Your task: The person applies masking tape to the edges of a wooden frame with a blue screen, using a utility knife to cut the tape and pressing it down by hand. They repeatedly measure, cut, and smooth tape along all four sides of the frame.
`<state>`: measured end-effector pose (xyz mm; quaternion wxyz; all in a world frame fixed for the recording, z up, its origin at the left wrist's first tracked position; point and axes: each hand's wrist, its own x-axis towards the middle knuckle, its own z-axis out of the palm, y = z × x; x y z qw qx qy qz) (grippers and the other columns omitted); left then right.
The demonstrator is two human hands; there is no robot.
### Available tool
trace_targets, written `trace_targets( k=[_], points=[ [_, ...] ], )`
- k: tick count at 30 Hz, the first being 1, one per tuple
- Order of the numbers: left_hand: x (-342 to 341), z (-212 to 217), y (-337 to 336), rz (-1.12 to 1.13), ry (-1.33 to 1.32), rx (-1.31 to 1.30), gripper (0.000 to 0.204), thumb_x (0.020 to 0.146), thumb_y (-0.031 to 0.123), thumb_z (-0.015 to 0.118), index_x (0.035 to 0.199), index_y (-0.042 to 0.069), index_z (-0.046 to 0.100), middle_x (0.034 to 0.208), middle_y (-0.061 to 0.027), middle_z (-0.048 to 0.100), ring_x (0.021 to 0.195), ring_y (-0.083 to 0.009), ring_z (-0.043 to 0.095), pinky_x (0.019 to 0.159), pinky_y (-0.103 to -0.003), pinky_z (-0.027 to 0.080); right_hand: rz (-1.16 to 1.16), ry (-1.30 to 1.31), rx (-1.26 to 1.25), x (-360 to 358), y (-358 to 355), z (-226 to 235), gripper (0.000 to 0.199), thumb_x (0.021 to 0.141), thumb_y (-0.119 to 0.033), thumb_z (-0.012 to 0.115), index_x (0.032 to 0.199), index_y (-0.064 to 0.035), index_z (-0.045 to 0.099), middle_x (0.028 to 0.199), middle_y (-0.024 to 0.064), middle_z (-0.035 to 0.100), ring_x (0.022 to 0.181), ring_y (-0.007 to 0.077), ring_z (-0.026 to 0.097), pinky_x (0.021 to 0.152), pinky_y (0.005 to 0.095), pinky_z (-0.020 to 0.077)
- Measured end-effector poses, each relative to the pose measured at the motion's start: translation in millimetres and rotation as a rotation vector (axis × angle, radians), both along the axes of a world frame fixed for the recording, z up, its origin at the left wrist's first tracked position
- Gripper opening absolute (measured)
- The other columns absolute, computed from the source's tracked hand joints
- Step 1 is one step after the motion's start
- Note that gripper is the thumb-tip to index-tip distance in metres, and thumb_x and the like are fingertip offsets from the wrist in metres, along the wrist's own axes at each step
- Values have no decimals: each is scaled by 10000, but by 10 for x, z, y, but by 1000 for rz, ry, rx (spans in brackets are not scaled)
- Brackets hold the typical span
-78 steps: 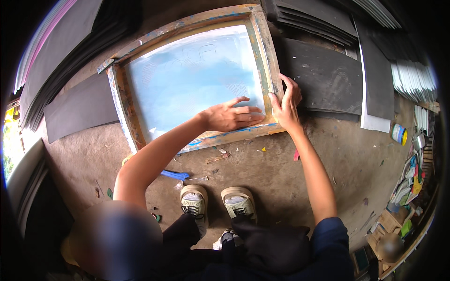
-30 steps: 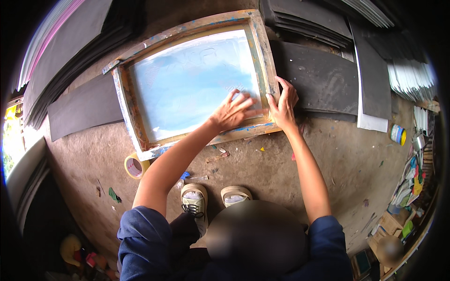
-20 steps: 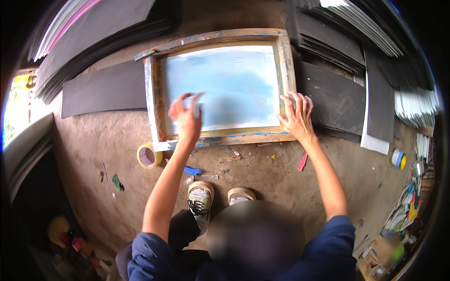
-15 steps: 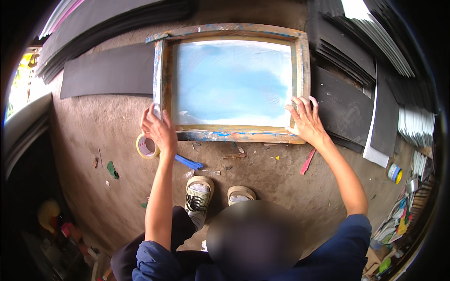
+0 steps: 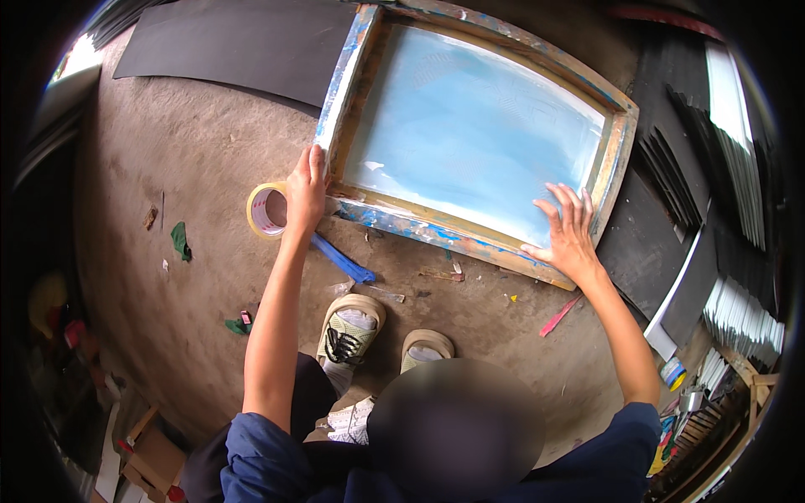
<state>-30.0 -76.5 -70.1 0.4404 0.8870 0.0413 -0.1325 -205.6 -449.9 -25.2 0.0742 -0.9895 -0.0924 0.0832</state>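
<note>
Frame (image 5: 474,243) w/ blue mesh, paint-stained, lying flat.

Tape roll (image 5: 267,210) left of frame (image 5: 436,230) (on floor), stick (image 5: 344,260) before it

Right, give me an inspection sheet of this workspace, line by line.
Surface: bare, stained concrete floor.
Job's things: wooden screen frame with blue mesh, lying flat.
Clutter: tape roll, blue strip, red stick, green scraps.
Hands: left hand on the frame's near left corner; right hand flat on the near right corner.
Cables: nothing seen.
Surroundings: dark sheets at the far side, stacked boards on the right.
</note>
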Motion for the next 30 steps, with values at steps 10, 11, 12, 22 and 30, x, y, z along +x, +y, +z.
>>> trace_targets(
  k=[10,11,12,22,30],
  points=[
    [47,26,77,-99,171,-298,465,969,393,329,1148,-10,477,1017,-75,553,969,-151,481,852,-293,382,124,-88,236,917,1005,-321,908,574,-553,730,1290,-209,289,1381,118,199,1330,318,117,1085,566,21],
    [54,25,98,-102,201,-300,468,969,396,329,1149,-11,475,1020,-77,551,979,-152,477,865,-292,376,129,-103,254,1033,1153,-355,919,569,-555,731,1297,-214,284,1391,118,187,1331,321,110,1082,571,20],
    [74,16,121,-106,230,-304,472,969,399,329,1149,-13,473,1024,-79,549,989,-153,473,877,-290,369,134,-119,269,1142,1295,-375,931,565,-556,733,1304,-218,279,1401,119,174,1332,324,104,1079,576,19],
    [96,68,127,-143,266,-247,449,963,407,334,1096,5,482,879,-85,536,815,-162,507,749,-302,416,157,-93,186,1141,1350,-323,976,577,-560,730,1338,-195,239,1433,130,120,1349,328,56,1074,572,33],
    [66,14,114,-63,208,-448,380,960,375,375,1064,27,487,822,-26,489,759,-94,457,688,-252,399,18,-82,158,657,868,-277,997,576,-597,711,1341,-171,235,1435,147,115,1348,337,57,1078,558,7]
  ],
)
